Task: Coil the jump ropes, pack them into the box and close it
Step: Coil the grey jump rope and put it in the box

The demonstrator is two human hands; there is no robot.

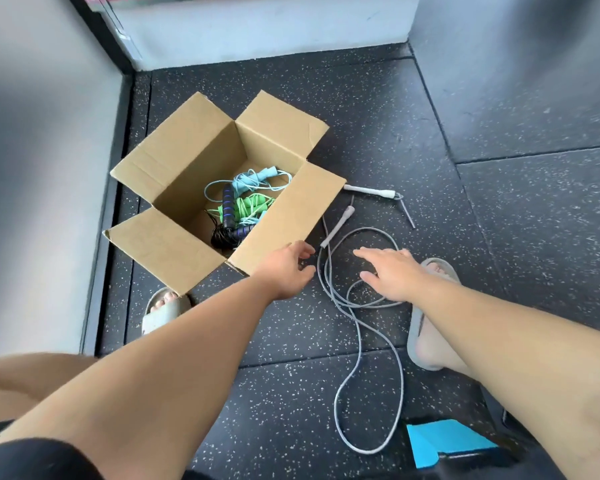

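Note:
An open cardboard box [288, 216] stands on the floor with all flaps spread out. Inside lie a light blue jump rope [253, 180], a green one [250, 206] and a black one with blue-ringed handles [227, 216]. A grey jump rope [357, 327] lies loose on the floor right of the box, its two white handles [336, 225] close to the box's right flap. My left hand [286, 271] hovers open beside that flap, holding nothing. My right hand [388, 271] is open with fingers spread just above the grey rope's loops.
The floor is dark speckled rubber matting [291, 393]. Grey walls close in on the left and far right. My feet in grey slippers [426, 327] stand beside the box and the rope. A blue and black object [444, 441] lies at the bottom right.

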